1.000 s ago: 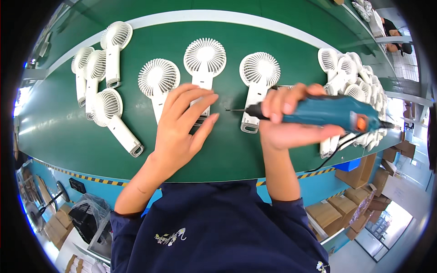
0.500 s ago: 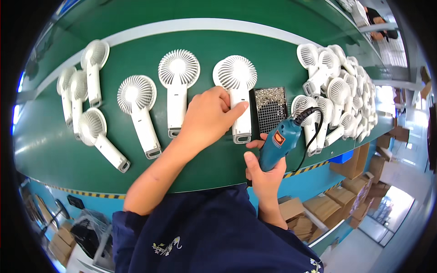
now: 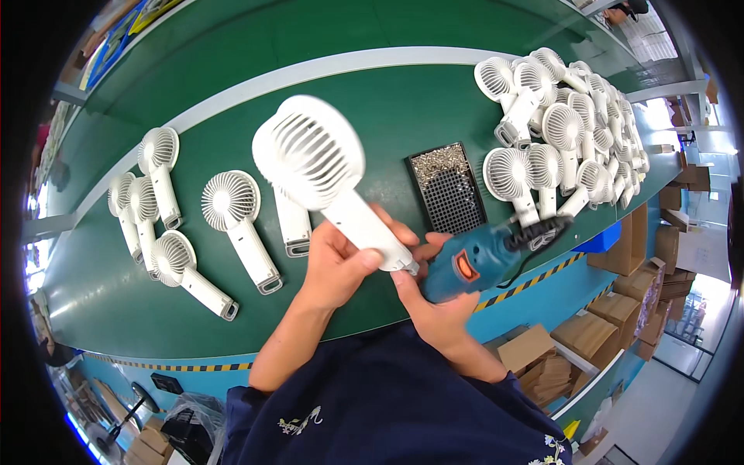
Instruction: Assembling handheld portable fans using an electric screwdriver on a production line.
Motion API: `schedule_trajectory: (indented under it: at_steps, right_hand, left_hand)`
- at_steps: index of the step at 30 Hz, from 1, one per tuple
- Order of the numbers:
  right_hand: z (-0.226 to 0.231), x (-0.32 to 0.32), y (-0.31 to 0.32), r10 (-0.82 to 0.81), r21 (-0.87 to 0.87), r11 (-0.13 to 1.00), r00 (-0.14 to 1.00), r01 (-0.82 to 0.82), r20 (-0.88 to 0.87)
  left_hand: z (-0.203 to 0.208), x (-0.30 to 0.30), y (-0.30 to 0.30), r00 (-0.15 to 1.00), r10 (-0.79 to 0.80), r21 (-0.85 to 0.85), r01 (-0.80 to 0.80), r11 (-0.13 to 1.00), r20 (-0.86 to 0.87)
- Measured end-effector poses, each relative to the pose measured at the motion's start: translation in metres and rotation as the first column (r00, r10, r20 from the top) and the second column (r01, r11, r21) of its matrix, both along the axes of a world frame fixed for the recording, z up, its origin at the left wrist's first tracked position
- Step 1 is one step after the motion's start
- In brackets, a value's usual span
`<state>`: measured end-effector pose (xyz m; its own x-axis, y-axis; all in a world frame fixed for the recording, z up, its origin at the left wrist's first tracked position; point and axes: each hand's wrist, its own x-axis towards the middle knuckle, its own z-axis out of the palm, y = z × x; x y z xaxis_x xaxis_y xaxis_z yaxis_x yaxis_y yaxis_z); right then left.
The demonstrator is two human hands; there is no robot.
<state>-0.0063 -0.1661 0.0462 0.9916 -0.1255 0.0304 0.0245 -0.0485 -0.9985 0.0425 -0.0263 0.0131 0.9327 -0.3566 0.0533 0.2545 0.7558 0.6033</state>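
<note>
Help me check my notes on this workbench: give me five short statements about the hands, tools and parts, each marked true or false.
1. The left hand holds a white plastic handheld fan with a round ribbed head. True.
2. The right hand is empty. False: it holds a teal, rounded power tool with a black cord.
3. A black rectangular tray of small shiny metal pieces lies on the smooth green tabletop. True.
4. The large heap of white fans lies left of the tray. False: it lies right of it.
5. The held fan's head is farther from the person's torso than its handle. True.
</note>
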Motion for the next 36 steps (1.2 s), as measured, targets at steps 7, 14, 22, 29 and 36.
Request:
schedule_trajectory:
  at_steps: [7, 14, 22, 29, 36]
  right_hand:
    - [0.023, -0.003, 0.003, 0.048, 0.013, 0.999, 0.999, -0.048, -0.018]
    - [0.003, -0.017, 0.004, 0.044, 0.039, 0.998, 0.978, -0.054, 0.206]
    - [0.010, -0.024, -0.006, -0.002, 0.120, 0.993, 1.000, 0.004, -0.016]
    - [0.002, -0.031, -0.022, -0.006, 0.419, 0.907, 0.995, 0.048, -0.101]
    - [-0.008, -0.037, -0.040, -0.046, 0.459, 0.884, 0.992, 0.094, -0.114]
  left_hand:
    - [0.011, -0.010, -0.006, 0.988, 0.152, 0.042, -0.151, 0.988, -0.034]
    - [0.040, -0.017, 0.002, 0.978, 0.204, 0.203, -0.193, 0.960, -0.036]
    - [0.033, -0.021, -0.011, 0.952, 0.234, 0.092, -0.219, 0.971, -0.197]
    - [0.023, -0.031, -0.038, 0.941, 0.287, 0.144, -0.263, 0.954, -0.179]
    - [0.028, -0.034, -0.062, 0.986, 0.077, 0.225, -0.041, 0.974, -0.151]
